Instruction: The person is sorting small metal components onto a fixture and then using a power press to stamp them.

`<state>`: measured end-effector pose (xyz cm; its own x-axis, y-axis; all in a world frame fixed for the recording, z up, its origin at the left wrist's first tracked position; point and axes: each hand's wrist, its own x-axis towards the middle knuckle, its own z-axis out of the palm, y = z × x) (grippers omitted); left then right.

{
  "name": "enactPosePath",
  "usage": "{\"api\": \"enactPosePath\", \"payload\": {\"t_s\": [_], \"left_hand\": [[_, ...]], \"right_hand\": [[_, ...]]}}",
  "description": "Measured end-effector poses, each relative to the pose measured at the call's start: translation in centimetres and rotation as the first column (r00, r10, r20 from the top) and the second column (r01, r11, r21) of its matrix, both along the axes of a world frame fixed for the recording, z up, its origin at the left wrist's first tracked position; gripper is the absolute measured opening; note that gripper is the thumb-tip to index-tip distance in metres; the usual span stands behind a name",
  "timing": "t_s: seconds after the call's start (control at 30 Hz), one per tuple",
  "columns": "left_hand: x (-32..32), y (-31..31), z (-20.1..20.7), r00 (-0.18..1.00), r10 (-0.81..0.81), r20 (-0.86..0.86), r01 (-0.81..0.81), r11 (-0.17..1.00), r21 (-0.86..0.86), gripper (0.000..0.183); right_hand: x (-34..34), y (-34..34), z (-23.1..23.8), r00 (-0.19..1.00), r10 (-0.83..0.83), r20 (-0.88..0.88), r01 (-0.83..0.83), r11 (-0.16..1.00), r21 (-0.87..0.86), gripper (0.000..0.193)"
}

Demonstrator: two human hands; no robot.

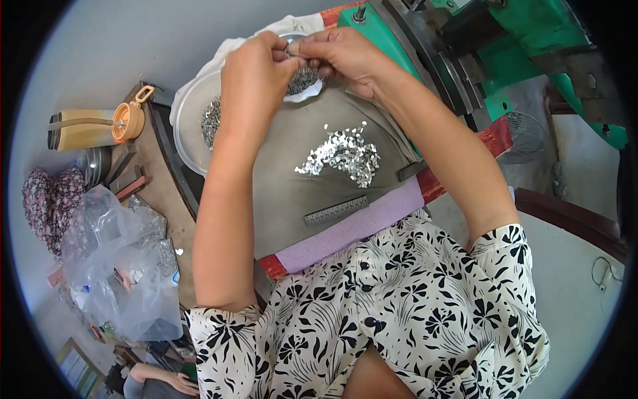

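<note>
Patterned black-and-white shirt (372, 312) nearest the lens, filling the lower frame. Beyond: lilac strip (359, 229) along the near edge of a grey-brown cloth (276, 193); just past the strip, a short grey ruler-like bar (335, 210), lying flat and untouched.

Left hand (256, 63) and right hand (339, 56) together at the far side of the cloth, over a shallow bowl (307, 97). Fingers on both: thumb and forefinger drawn close in a pinch, tips nearly meeting, others curled. Contents of pinch covered by the fingertips and too small to make out; cannot tell hold, if any.

Location of small parts: silvery flakes (345, 154) in a loose, spread heap mid-cloth, a few strays at its upper edge; small metal bits (303, 82) in the bowl beneath the hands; more metal pieces (211, 123) inside a wide white basin (181, 136), partly behind the left forearm. Green machine (382, 36) just beyond, to the right.

Progress, judged from layout only: apparently midway, with piece-by-piece handling under way at the bowl. Plenty in both containers and on the cloth. Finished versus unhandled: not distinguishable at this size, hence no firm count of done or remaining.
</note>
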<state>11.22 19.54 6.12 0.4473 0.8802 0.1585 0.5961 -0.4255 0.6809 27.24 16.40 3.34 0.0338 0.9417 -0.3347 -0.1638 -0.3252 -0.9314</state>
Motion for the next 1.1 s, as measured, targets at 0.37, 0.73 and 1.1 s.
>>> {"api": "enactPosePath", "payload": {"t_s": [0.37, 0.73, 1.1], "left_hand": [[-0.4, 1.9, -0.7, 1.0, -0.023, 0.017, 0.025, 0.99, -0.138, 0.014], [-0.5, 0.4, -0.7, 0.994, 0.046, -0.1, -0.043, 0.999, 0.03, 0.014], [-1.6, 0.1, -1.0, 0.898, 0.075, 0.434, 0.108, 0.918, -0.382, 0.018]], "right_hand": [[-0.8, 0.7, -3.3, 0.981, -0.115, -0.156, 0.115, 0.993, -0.005, 0.018], [-1.0, -1.6, -1.3, 1.0, 0.014, 0.01, -0.013, 0.999, -0.036, 0.029], [-0.7, -1.2, -2.6, 0.97, -0.067, -0.233, 0.062, 0.998, -0.032, 0.024]]}}
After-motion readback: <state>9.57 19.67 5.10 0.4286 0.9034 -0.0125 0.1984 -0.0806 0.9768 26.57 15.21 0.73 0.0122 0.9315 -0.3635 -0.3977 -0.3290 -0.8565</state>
